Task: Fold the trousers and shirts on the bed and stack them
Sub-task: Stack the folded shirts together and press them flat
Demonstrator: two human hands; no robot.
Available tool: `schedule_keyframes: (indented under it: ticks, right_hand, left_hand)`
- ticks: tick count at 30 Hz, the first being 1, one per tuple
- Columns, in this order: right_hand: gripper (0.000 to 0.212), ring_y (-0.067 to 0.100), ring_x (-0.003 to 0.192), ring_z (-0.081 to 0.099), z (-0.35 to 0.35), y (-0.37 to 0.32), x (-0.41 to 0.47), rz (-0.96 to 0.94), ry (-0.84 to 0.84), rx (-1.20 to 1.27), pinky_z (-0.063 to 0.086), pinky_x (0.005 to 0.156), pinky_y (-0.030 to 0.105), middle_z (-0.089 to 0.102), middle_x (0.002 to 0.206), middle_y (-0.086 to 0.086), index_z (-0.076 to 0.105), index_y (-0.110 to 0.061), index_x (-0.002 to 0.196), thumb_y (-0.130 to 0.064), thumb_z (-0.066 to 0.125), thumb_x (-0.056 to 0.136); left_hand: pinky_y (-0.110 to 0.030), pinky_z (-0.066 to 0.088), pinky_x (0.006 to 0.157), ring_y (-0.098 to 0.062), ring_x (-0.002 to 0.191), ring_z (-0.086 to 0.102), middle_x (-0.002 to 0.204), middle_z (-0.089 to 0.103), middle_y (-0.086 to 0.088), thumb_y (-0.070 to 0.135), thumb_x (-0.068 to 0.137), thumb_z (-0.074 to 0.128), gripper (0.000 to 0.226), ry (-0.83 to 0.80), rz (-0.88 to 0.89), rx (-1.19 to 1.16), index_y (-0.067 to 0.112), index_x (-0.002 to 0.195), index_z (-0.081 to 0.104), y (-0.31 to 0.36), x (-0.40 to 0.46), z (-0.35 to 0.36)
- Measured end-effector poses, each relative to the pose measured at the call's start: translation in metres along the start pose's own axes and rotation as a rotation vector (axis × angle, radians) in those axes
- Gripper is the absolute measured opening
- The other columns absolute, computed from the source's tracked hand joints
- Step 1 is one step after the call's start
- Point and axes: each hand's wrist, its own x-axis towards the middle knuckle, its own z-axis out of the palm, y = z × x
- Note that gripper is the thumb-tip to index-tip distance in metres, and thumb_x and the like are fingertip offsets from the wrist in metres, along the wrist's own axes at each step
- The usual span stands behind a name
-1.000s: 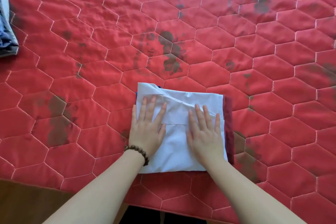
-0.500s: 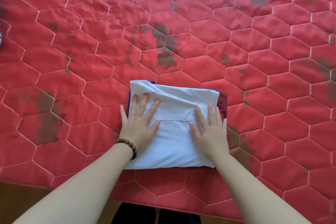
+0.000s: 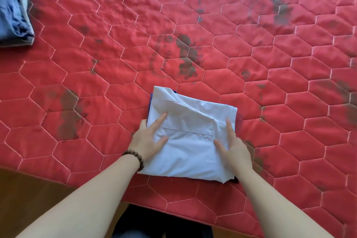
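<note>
A folded white shirt (image 3: 193,141) tops a small stack near the front edge of the red quilted bed (image 3: 212,25). A blue garment edge (image 3: 149,102) peeks out at the stack's left, and a dark red one (image 3: 239,120) at its right. My left hand (image 3: 146,139), with a bead bracelet on the wrist, grips the stack's left side: index finger and thumb lie on top, the other fingers go round the edge. My right hand (image 3: 235,149) grips the right side the same way.
A folded blue-grey pile of clothes (image 3: 13,9) lies at the far left of the bed. The quilt carries dark flower prints. Brown wooden floor (image 3: 29,189) shows beyond the bed's front edge at bottom left.
Both hands lay flat on top of the white shirt before. They have slid outward to the stack's two sides, and their outer fingers now wrap over the edges.
</note>
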Motion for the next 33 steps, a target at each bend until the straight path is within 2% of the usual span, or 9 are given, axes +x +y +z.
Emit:
schedule_keyframes:
  ticks: [3,5,8,11,18,23,27,30,33]
  right_hand:
    - [0.069,0.024,0.088,0.056,0.007,-0.011,-0.006,-0.065,-0.017,0.029,0.042,0.075,0.034,0.052,0.088,0.003,0.002,-0.072,0.132,-0.044,0.051,0.092]
    - [0.064,0.032,0.097,0.059,0.015,-0.028,-0.009,-0.076,-0.02,0.007,0.044,0.082,0.035,0.051,0.111,0.012,0.011,-0.071,0.133,-0.039,0.051,0.094]
    - [0.059,0.038,0.111,0.056,0.029,-0.062,-0.011,-0.085,-0.02,-0.075,0.046,0.09,0.039,0.028,0.15,0.021,0.02,-0.061,0.14,-0.032,0.047,0.096]
    - [0.057,0.037,0.101,0.06,0.051,-0.117,-0.011,-0.16,0.013,-0.103,0.049,0.083,0.038,0.035,0.144,0.015,0.022,-0.06,0.139,-0.03,0.045,0.095]
    - [0.069,0.036,0.122,0.052,0.124,-0.281,-0.002,-0.276,0.059,-0.102,0.041,0.087,0.034,0.022,0.156,0.015,0.011,-0.072,0.13,-0.023,0.045,0.094]
    - [0.069,0.037,0.119,0.053,0.171,-0.379,0.001,-0.289,0.078,-0.103,0.039,0.084,0.033,0.022,0.156,0.013,0.016,-0.069,0.132,-0.019,0.044,0.095]
    - [0.066,0.036,0.117,0.054,0.193,-0.41,0.002,-0.216,0.102,-0.114,0.041,0.084,0.033,0.023,0.155,0.009,0.02,-0.067,0.133,-0.019,0.043,0.094]
    - [0.056,0.037,0.118,0.05,0.203,-0.41,0.001,-0.069,0.112,-0.148,0.043,0.088,0.04,0.02,0.154,0.007,0.025,-0.057,0.136,-0.025,0.044,0.094]
    - [0.056,0.039,0.124,0.038,0.212,-0.409,-0.001,0.04,-0.012,-0.179,0.04,0.092,0.045,0.009,0.156,0.009,0.024,-0.044,0.143,-0.036,0.048,0.094]
  left_hand:
    - [-0.037,0.052,0.079,-0.026,0.081,0.058,0.109,0.04,0.0,0.037,0.083,0.062,0.071,-0.001,0.045,0.071,0.062,0.137,0.023,-0.001,-0.001,-0.009]
    - [-0.039,0.052,0.072,-0.028,0.078,0.058,0.115,0.042,-0.001,0.035,0.085,0.06,0.068,0.023,0.043,0.134,0.053,0.141,0.027,-0.006,-0.001,-0.022]
    - [-0.032,0.048,0.062,-0.025,0.072,0.057,0.117,0.042,0.001,0.033,0.086,0.059,0.069,0.06,0.038,0.189,0.047,0.144,0.026,-0.022,-0.002,-0.044]
    - [-0.03,0.044,0.057,-0.024,0.072,0.057,0.118,0.043,0.002,0.034,0.086,0.059,0.07,0.1,0.022,0.225,0.045,0.146,0.025,-0.055,0.0,-0.085]
    - [-0.027,0.037,0.056,-0.024,0.071,0.058,0.123,0.044,0.001,0.036,0.086,0.059,0.069,0.162,0.025,0.269,0.04,0.147,0.027,-0.168,0.023,-0.22]
    - [-0.03,0.042,0.058,-0.027,0.078,0.059,0.121,0.044,-0.002,0.039,0.086,0.06,0.069,0.19,-0.003,0.284,0.037,0.147,0.027,-0.239,0.042,-0.301]
    - [-0.032,0.046,0.064,-0.028,0.087,0.061,0.132,0.042,-0.001,0.045,0.086,0.059,0.07,0.181,-0.033,0.236,0.034,0.148,0.027,-0.273,0.052,-0.321]
    - [-0.036,0.05,0.075,-0.029,0.098,0.06,0.137,0.036,-0.001,0.054,0.089,0.049,0.074,0.074,-0.09,0.207,0.04,0.15,0.01,-0.287,0.056,-0.313]
    - [-0.039,0.05,0.083,-0.03,0.099,0.059,0.138,0.031,-0.001,0.058,0.089,0.044,0.076,-0.048,-0.144,0.137,0.05,0.145,-0.007,-0.299,0.055,-0.305]
